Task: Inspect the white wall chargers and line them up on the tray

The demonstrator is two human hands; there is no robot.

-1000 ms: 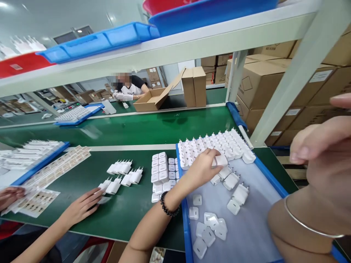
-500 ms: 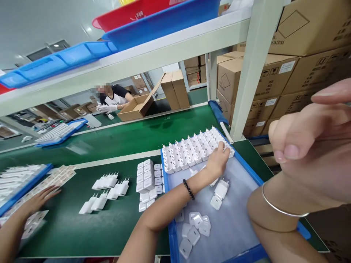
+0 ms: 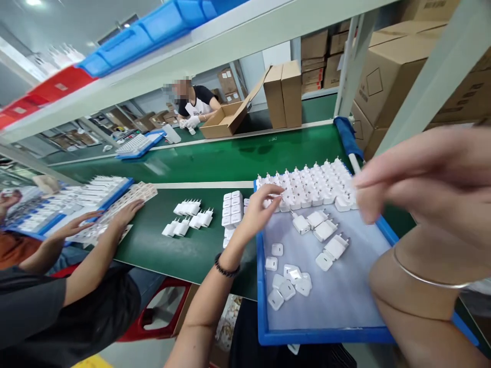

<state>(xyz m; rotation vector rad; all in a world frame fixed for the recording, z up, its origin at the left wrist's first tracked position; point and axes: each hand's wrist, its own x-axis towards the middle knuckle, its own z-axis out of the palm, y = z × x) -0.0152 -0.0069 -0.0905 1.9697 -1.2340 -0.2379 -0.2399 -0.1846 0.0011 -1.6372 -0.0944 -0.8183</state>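
My left hand, with a dark bead bracelet on its wrist, hovers over the left rim of the blue tray. Its fingers are loosely spread and point at the standing rows of white plug adapters, with nothing visible in them. Loose adapters and flat white pieces lie on the tray's grey liner. My right hand, a silver bangle on its wrist, is raised close to the camera at the right. It is blurred, its fingers stretched leftward and holding nothing I can see.
White adapters and a white block of parts lie on the green belt. A co-worker's hands rest on label sheets beside another blue tray. A gloved person works at a cardboard box. Stacked cartons stand at the right.
My left hand has drawn back from the far right of the adapter rows to the tray's left edge. My right hand's fingers have stretched out leftward. The camera has swung left.
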